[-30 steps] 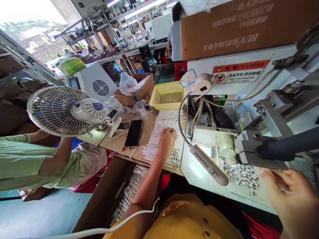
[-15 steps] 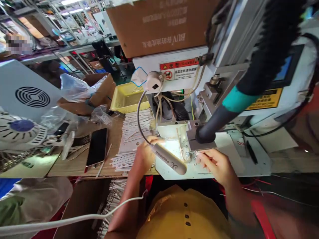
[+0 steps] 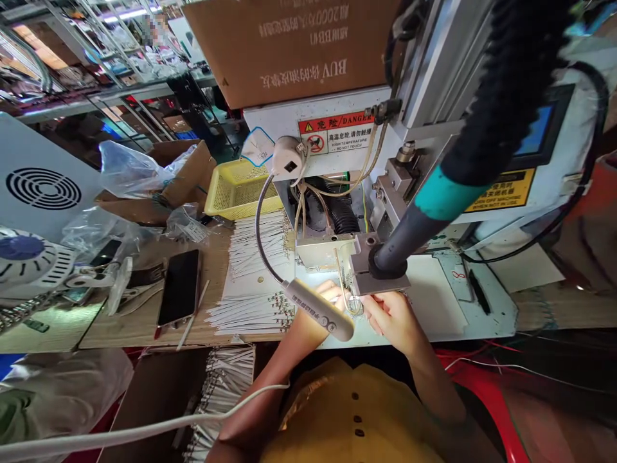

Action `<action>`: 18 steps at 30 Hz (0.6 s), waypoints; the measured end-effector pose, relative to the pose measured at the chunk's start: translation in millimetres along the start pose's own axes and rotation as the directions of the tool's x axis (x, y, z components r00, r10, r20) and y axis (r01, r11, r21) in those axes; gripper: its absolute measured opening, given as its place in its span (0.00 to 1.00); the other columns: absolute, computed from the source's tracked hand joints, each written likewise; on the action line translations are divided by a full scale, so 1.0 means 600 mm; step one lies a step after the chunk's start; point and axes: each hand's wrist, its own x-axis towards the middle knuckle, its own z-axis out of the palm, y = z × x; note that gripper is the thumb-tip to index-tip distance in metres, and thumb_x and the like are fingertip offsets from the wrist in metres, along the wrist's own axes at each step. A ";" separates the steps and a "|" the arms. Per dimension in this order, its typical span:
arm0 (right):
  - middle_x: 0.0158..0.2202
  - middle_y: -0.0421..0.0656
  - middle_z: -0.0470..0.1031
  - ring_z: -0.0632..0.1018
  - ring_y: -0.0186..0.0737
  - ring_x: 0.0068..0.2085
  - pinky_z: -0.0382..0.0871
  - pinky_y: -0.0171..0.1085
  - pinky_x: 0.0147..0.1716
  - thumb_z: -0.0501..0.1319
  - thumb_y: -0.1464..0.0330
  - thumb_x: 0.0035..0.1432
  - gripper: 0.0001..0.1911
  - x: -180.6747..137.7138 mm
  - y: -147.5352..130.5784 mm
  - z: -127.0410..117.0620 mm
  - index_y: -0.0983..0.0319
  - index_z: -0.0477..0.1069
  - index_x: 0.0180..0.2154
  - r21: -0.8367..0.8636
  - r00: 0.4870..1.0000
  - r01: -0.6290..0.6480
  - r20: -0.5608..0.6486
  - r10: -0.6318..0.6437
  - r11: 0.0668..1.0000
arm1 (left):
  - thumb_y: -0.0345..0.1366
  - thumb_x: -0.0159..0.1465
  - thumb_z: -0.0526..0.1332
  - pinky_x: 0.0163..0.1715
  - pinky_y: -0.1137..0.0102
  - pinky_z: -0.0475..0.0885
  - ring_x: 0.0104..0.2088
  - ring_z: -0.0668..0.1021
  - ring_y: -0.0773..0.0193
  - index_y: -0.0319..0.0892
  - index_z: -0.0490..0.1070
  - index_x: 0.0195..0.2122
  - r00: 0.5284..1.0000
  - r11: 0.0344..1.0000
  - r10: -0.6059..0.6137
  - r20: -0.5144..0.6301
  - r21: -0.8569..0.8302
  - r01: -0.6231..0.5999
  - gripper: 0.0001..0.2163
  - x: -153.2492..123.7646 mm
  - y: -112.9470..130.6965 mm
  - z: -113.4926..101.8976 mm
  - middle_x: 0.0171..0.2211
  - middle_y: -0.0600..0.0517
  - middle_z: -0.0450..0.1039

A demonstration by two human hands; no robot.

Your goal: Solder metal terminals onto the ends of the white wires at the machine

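My left hand (image 3: 314, 321) reaches in under the machine head, partly hidden behind the lamp (image 3: 321, 310). Its fingers are pinched together at the small lit fixture (image 3: 354, 305); whatever they hold is too small to make out. From the other side my right hand (image 3: 391, 316) meets it, thumb and fingers closed at the fixture's right edge, just below the metal block (image 3: 378, 283). Anything in that pinch is hidden. Left of my left hand lie bundles of thin white cables (image 3: 250, 313) with small metal ends, on the bench.
A yellow basket (image 3: 241, 186) stands behind the cables. The phone (image 3: 179, 286) lies on the bench to the left. A thick black hose (image 3: 501, 96) slants down to the machine head. More cables (image 3: 222, 399) fill a carton below the bench edge. A black pen (image 3: 478, 292) lies right.
My left hand has moved right from beside the cable bundles to the fixture, close to my right hand. The right hand has shifted slightly left. The whole view has also shifted a little.
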 end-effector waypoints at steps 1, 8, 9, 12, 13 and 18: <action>0.16 0.33 0.57 0.58 0.27 0.14 0.49 0.30 0.12 0.56 0.55 0.60 0.20 0.000 0.001 0.000 0.61 0.58 0.23 -0.005 1.000 -0.001 -0.003 0.001 1.000 | 0.29 0.62 0.51 0.27 0.71 0.69 0.24 0.69 0.65 0.44 0.58 0.19 1.000 1.000 0.007 -0.004 -0.006 -0.007 0.14 0.000 -0.002 0.001 0.19 0.55 0.65; 0.15 0.33 0.55 0.58 0.27 0.14 0.49 0.30 0.12 0.58 0.59 0.59 0.16 0.001 0.012 -0.002 0.60 0.58 0.24 -0.035 0.999 0.038 -0.011 -0.038 0.999 | 0.30 0.63 0.50 0.28 0.70 0.71 0.26 0.70 0.65 0.44 0.60 0.22 1.000 0.998 0.017 -0.022 -0.058 -0.019 0.11 0.001 -0.006 0.006 0.24 0.53 0.68; 0.16 0.32 0.55 0.58 0.27 0.14 0.49 0.30 0.12 0.57 0.59 0.59 0.16 0.002 0.013 -0.002 0.60 0.58 0.25 -0.032 0.999 0.041 -0.012 -0.042 0.999 | 0.31 0.63 0.50 0.28 0.69 0.71 0.26 0.70 0.65 0.44 0.60 0.22 1.000 0.998 0.010 -0.021 -0.060 -0.011 0.11 0.001 -0.005 0.006 0.24 0.52 0.68; 0.16 0.33 0.56 0.57 0.27 0.15 0.49 0.31 0.12 0.57 0.59 0.59 0.16 0.001 0.012 -0.003 0.59 0.57 0.25 -0.034 0.999 0.050 -0.021 -0.050 0.998 | 0.34 0.63 0.51 0.28 0.68 0.71 0.26 0.70 0.64 0.44 0.60 0.22 1.000 0.998 -0.016 -0.015 -0.058 0.015 0.11 0.000 -0.005 0.005 0.24 0.52 0.67; 0.17 0.33 0.56 0.57 0.27 0.15 0.49 0.31 0.12 0.57 0.58 0.59 0.17 0.001 0.011 -0.002 0.59 0.57 0.24 -0.041 0.998 0.052 -0.020 -0.053 0.998 | 0.34 0.63 0.51 0.28 0.68 0.71 0.26 0.70 0.64 0.44 0.59 0.22 1.000 0.998 -0.026 -0.009 -0.063 0.025 0.11 -0.001 -0.005 0.004 0.24 0.52 0.66; 0.16 0.33 0.56 0.58 0.27 0.14 0.49 0.30 0.13 0.57 0.57 0.59 0.18 -0.001 0.006 -0.001 0.60 0.57 0.24 -0.054 0.999 0.048 -0.017 -0.049 0.997 | 0.34 0.63 0.50 0.27 0.69 0.70 0.26 0.69 0.65 0.44 0.54 0.20 1.000 0.996 -0.017 0.016 -0.091 0.019 0.14 -0.003 -0.002 0.000 0.23 0.53 0.65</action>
